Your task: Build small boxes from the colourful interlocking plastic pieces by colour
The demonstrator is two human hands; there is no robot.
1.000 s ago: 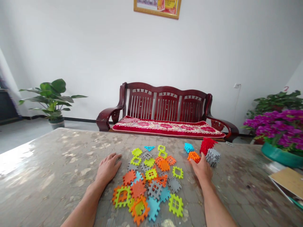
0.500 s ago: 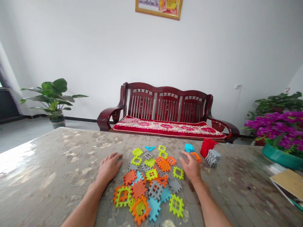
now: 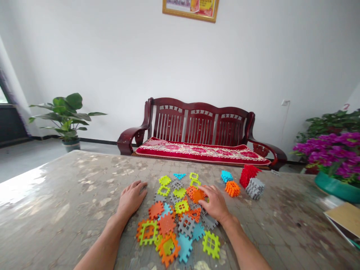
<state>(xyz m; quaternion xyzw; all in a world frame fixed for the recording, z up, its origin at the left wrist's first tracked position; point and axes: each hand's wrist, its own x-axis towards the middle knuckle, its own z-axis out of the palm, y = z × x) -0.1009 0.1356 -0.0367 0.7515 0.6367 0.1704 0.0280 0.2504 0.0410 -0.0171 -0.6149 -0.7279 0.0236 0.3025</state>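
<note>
Loose notched plastic building tiles in lime green, orange, grey and blue lie in an overlapping spread, with a lime window tile near its middle. My left hand rests on the table left of the spread, fingers apart and holding nothing. Over the spread's right side reaches my right hand, thumb and forefinger apart at the right edge of an orange tile. The tile lies on the others; whether the fingertips touch it I cannot tell. Beneath that hand, a grey tile is partly covered.
To the right stand stacks of tiles by colour: a blue stack, an orange stack, a red stack and a grey stack. A flower pot and a brown board occupy the table's right end.
My right hand has moved left from beside the stacks to the orange tile in the spread, uncovering the orange stack. My left hand stays where it was.
</note>
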